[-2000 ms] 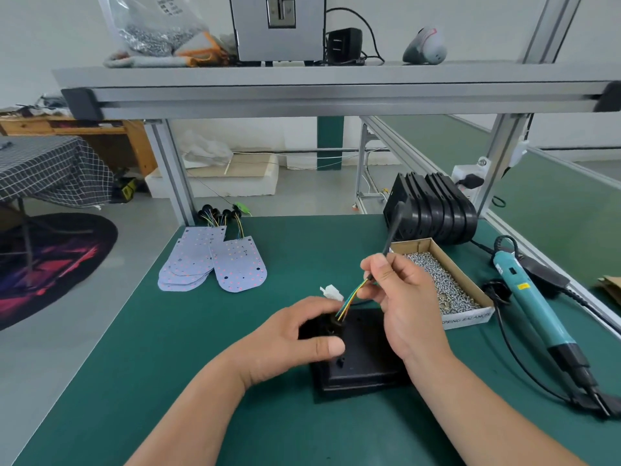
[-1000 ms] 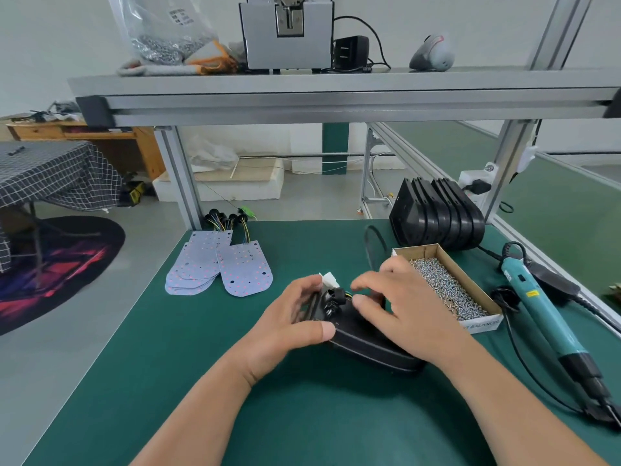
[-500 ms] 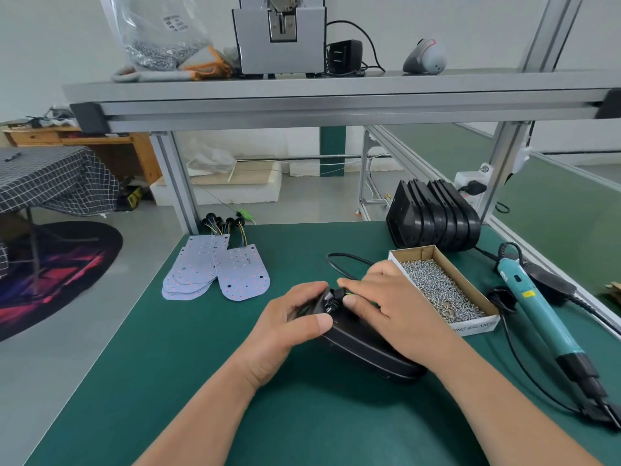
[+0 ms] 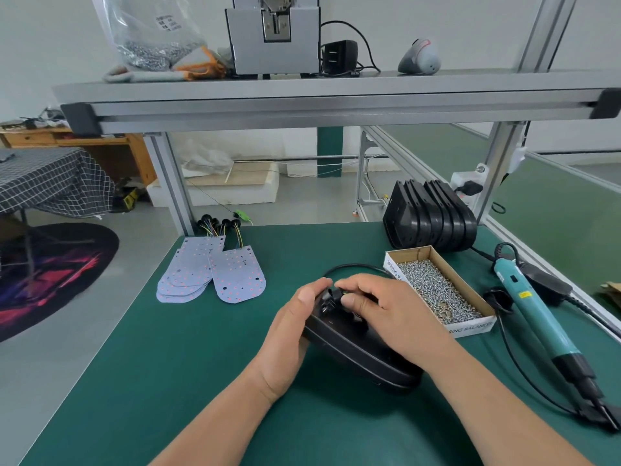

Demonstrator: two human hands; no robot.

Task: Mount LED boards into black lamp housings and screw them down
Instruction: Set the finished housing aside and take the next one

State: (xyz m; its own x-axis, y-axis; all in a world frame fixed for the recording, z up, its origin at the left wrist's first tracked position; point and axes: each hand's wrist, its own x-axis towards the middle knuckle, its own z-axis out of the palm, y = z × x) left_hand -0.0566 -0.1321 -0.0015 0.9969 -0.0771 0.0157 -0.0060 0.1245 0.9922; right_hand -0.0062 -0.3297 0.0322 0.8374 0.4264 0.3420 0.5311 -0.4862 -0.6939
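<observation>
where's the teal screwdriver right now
In the head view, the teal screwdriver lies on the green bench at the far right. It is just right of the cardboard screw box and nearer than the stack of black housings.

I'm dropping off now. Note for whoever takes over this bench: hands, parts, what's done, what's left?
Left hand grips the left side of the black housing, which lies on the mat.
Right hand pinches the cable fitting at its far end.
Spare boards stacked left, spare housings back right, screw box and screwdriver right, no hand on them.
Done: fitting at the housing; seating hidden by fingers, board not visible.
Left: confirm board, drive screws.
</observation>
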